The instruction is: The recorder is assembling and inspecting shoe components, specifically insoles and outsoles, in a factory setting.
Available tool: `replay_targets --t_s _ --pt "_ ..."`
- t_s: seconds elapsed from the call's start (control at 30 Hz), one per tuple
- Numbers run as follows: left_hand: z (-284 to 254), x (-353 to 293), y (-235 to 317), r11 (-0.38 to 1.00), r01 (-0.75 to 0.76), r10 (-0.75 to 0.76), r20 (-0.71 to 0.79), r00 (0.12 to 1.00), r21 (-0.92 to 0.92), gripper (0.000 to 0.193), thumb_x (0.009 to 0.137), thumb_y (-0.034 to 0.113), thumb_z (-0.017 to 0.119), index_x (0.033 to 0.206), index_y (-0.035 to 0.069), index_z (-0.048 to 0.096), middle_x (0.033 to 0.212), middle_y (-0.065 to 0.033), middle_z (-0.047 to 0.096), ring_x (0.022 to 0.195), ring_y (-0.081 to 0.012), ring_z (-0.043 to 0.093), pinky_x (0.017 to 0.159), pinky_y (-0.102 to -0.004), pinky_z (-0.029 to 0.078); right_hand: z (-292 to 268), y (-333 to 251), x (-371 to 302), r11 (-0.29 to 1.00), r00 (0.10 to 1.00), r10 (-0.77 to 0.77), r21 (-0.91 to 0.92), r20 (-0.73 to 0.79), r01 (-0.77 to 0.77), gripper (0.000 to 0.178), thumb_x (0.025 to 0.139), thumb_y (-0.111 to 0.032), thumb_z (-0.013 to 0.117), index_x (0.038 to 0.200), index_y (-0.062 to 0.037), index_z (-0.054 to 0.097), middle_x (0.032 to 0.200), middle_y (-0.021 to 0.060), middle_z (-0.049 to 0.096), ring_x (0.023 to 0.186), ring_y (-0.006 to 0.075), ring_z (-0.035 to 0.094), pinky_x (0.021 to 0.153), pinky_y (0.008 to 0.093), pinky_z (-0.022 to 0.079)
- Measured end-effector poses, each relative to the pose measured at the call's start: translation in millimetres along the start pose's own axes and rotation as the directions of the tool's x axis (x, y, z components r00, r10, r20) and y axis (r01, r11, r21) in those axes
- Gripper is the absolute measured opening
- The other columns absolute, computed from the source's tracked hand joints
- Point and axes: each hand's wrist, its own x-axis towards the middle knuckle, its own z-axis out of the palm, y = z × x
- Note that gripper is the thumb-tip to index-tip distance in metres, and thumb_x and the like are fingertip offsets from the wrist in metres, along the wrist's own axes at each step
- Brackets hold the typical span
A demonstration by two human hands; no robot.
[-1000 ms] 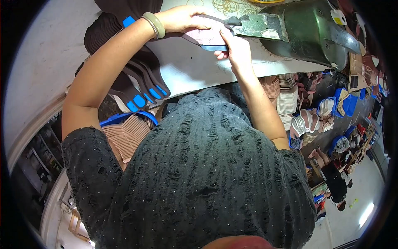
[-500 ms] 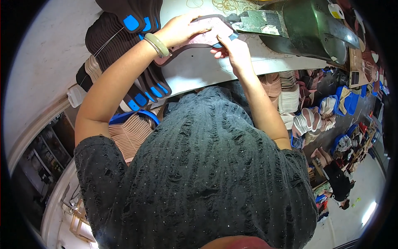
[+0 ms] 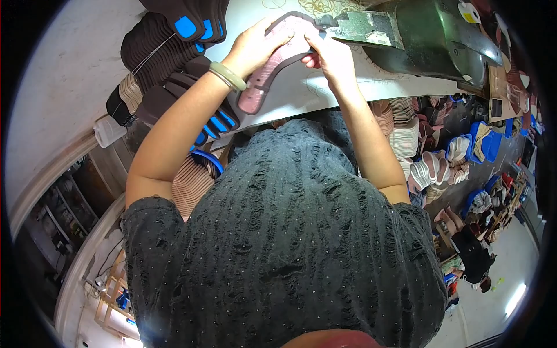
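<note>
A pink insole [image 3: 264, 87] with a dark brown edge lies slanted on the white tabletop, its far end by the tip of a green machine's narrow arm [image 3: 371, 30]. My left hand [image 3: 255, 47] holds its left edge, thumb on the pink face. At the far right edge my right hand [image 3: 335, 61] pinches the insole between thumb and curled fingers. Some of the right fingers are hidden. Close to my left forearm stand stacks of dark brown insoles [image 3: 148, 52], several with bright blue heel patches [image 3: 185, 26].
The large green machine body [image 3: 435, 40], apparently a sewing machine, fills the table's far right. Loose thread [image 3: 316, 6] lies at the back. Ribbed pinkish stacks [image 3: 194, 180] sit low on my left. Blue bins [image 3: 490, 142] and another person [image 3: 473, 252] are off to the right.
The insole has turned, so its near end now points toward me and shows more pink. My left hand has shifted slightly right with it; my right hand has barely moved.
</note>
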Motion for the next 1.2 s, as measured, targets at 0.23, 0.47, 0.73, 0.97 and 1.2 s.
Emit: replay_targets --t_s 0.23,0.47,0.73,0.97,1.2 --pt "14.7 -7.8 21.5 0.995 -0.033 0.046 -0.141 0.989 0.099 0.054 0.084 0.041 0.062 0.126 0.008 0.050 0.113 -0.0168 0.060 0.105 -0.0300 0.059 0.090 -0.0359 0.045 -26.3 13.6 -9.9 0.999 0.982 -0.041 0.000 0.187 0.042 0.026 0.086 -0.025 0.064 0.093 0.0007 0.066 0.079 0.0082 0.067 0.072 0.0130 0.063 0.068 0.0229 0.047" --pt "33.3 -6.3 15.4 0.999 0.002 0.009 -0.218 0.976 0.053 0.055 0.082 0.045 0.064 0.118 0.005 0.051 0.104 -0.0199 0.063 0.097 -0.0337 0.062 0.084 -0.0384 0.048 -22.0 35.9 -30.3 0.995 0.983 -0.076 0.082 0.166 0.063 0.024 0.090 -0.022 0.058 0.100 -0.0002 0.061 0.092 0.0053 0.064 0.083 0.0121 0.060 0.079 0.0270 0.048" --pt "35.2 2.9 26.2 0.969 0.223 -0.172 -0.350 0.921 0.109 0.060 0.076 0.043 0.070 0.109 -0.003 0.050 0.105 -0.0214 0.061 0.096 -0.0318 0.062 0.082 -0.0376 0.048 -21.7 50.0 -28.6 0.995 0.985 -0.076 0.079 0.153 0.064 0.020 0.088 -0.015 0.060 0.101 0.0000 0.061 0.084 -0.0012 0.060 0.076 0.0047 0.051 0.069 0.0199 0.043" --pt "36.1 14.0 15.9 0.960 0.261 -0.194 -0.427 0.883 0.104 0.068 0.072 0.047 0.073 0.108 -0.002 0.043 0.095 -0.0273 0.062 0.088 -0.0389 0.063 0.078 -0.0427 0.050 -33.4 31.8 -22.9 0.998 0.990 -0.046 0.036 0.132 0.041 0.034 0.087 -0.014 0.062 0.117 0.0019 0.059 0.104 0.0051 0.064 0.090 0.0094 0.058 0.083 0.0222 0.045" --pt "16.7 5.8 4.2 0.885 0.148 -0.311 -0.325 0.893 -0.441 0.042 0.079 0.022 0.071 0.104 -0.006 0.051 0.098 -0.0184 0.063 0.089 -0.0257 0.064 0.078 -0.0331 0.052 -8.7 15.6 -31.0 0.988 0.960 -0.083 -0.105 0.267 0.114 0.029 0.086 -0.018 0.064 0.110 -0.0002 0.064 0.097 0.0037 0.065 0.088 0.0092 0.058 0.081 0.0238 0.045"
